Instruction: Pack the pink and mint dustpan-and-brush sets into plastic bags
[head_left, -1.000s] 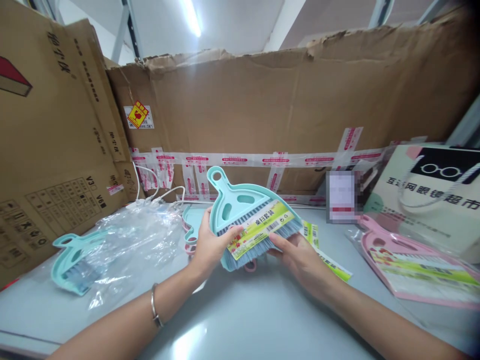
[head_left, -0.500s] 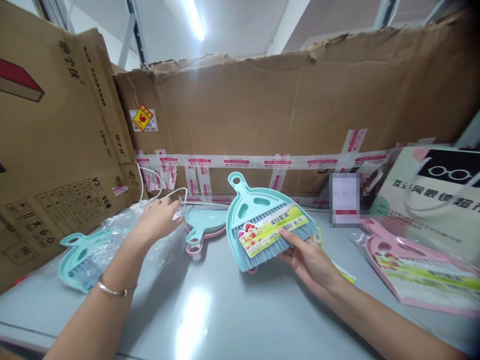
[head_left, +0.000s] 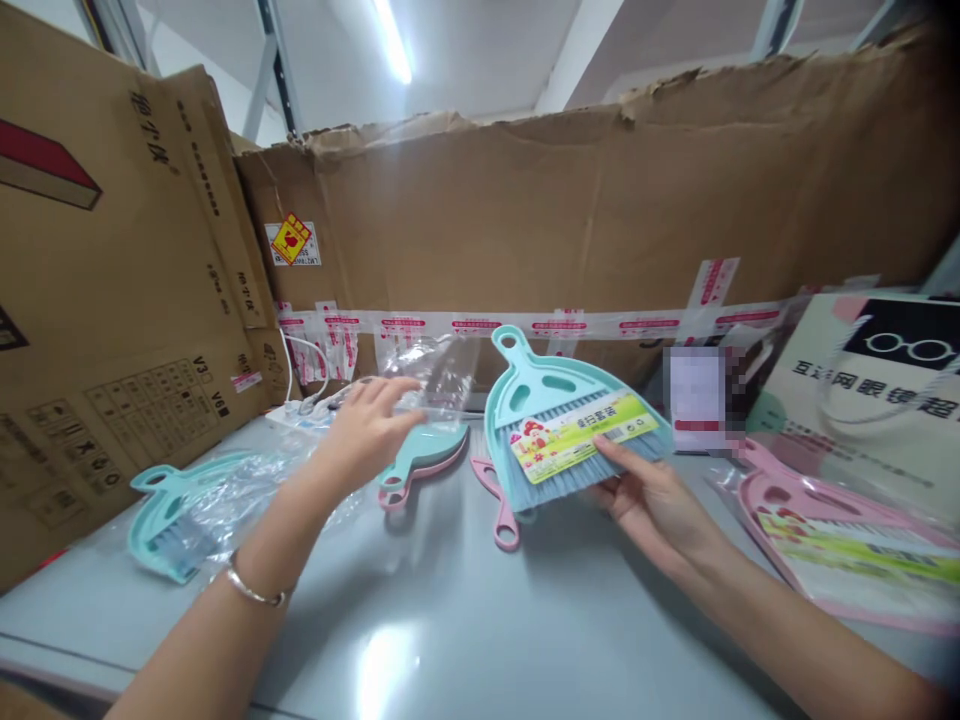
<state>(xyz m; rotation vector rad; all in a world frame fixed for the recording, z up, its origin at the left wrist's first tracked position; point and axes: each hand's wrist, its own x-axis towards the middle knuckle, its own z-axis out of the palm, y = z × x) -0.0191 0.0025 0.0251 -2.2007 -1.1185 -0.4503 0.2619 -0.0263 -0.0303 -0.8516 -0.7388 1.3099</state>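
Observation:
My right hand (head_left: 654, 498) grips the lower edge of a teal dustpan-and-brush set (head_left: 559, 420) with a yellow-green label, holding it tilted just above the grey table (head_left: 465, 620). My left hand (head_left: 369, 428) pinches a clear plastic bag (head_left: 435, 372) and lifts it off the table, left of the set. A pink handle (head_left: 501, 505) pokes out beneath the teal set. Under the bag lie stacked teal and pink dustpans (head_left: 421, 455).
Cardboard walls stand at the back (head_left: 600, 210) and left (head_left: 112, 280). Another teal set (head_left: 174, 510) lies among loose plastic bags at the left. A pink set in plastic (head_left: 832, 520) and a printed bag (head_left: 877, 390) sit at the right.
My left hand let go of the teal set, reached left to the plastic pile and now lifts a clear bag. My right hand has carried the set a little to the right.

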